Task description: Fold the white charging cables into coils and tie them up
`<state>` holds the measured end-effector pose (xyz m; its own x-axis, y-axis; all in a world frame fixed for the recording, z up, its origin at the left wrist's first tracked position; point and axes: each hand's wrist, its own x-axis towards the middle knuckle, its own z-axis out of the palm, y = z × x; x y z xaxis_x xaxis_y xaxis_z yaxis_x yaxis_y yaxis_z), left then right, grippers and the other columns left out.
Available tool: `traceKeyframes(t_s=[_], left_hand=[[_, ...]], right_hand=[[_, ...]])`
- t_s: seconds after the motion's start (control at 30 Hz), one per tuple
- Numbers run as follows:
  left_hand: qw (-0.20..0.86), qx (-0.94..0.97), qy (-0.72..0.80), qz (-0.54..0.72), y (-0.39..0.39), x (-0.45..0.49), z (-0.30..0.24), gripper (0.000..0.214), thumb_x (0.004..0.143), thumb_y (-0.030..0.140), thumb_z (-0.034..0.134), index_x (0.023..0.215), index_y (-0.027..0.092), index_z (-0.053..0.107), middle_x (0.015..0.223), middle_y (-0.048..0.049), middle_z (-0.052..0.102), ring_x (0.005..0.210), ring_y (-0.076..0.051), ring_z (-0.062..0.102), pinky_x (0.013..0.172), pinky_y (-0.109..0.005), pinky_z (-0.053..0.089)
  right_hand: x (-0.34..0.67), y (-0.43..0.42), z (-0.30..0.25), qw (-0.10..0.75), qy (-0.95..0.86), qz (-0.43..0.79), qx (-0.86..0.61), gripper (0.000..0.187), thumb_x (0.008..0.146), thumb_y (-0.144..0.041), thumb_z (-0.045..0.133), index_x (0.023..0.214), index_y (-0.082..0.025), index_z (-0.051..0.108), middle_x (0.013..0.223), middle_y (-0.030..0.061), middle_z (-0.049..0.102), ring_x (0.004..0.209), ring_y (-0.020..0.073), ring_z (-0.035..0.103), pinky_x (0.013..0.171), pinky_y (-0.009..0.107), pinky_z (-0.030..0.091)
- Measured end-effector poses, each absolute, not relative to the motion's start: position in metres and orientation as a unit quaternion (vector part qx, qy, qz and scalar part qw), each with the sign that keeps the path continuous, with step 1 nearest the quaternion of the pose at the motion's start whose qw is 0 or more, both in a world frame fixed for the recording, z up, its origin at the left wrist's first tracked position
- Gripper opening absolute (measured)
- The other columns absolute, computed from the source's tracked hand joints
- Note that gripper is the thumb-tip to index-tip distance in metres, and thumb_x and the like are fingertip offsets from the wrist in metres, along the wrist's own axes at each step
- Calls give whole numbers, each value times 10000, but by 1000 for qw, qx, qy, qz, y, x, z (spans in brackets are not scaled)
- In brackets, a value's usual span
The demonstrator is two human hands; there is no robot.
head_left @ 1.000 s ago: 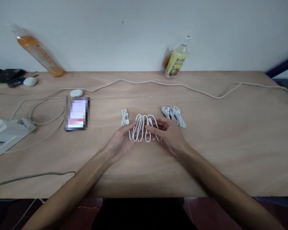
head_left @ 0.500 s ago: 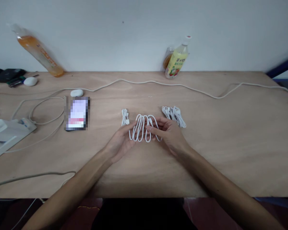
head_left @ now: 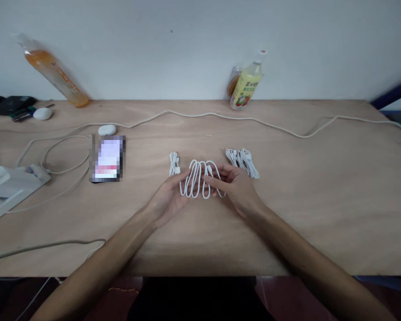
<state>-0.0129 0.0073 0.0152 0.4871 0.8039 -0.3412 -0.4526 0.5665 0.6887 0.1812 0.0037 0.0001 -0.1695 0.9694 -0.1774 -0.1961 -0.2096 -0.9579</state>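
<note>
A white USB cable (head_left: 196,179), folded into several side-by-side loops, is held between my two hands above the table. My left hand (head_left: 170,196) grips the loops' left end, thumb in front and fingers behind. On the other side my right hand (head_left: 235,185) pinches the right-hand loops near the cable's plug, with its thumb across the front. Just beyond my left hand lies a small bundled white cable (head_left: 174,163). Several bundled white cables (head_left: 242,162) rest together behind my right hand.
A phone (head_left: 107,158) and a white earbud case (head_left: 107,129) lie to the left. A long white cord (head_left: 214,114) crosses the table's back. An orange drink bottle (head_left: 53,73) and a yellow drink bottle (head_left: 246,84) stand by the wall. Papers (head_left: 10,189) lie at far left.
</note>
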Motion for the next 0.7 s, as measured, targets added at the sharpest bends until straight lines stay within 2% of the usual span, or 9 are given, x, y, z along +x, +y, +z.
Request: traceKeyframes(t_s=[0.7], left_hand=[[824,260,327,383,7,-12,16,290,1043,350,692,1115,128,864,1141,-170,848,1120,-334,777,1051,-461,585]], right_hand=[[181,4,0,456,-432,635,-449,293,786,-370,961,1030,-253,846,961,35,864,693,160,753,564,265,602]])
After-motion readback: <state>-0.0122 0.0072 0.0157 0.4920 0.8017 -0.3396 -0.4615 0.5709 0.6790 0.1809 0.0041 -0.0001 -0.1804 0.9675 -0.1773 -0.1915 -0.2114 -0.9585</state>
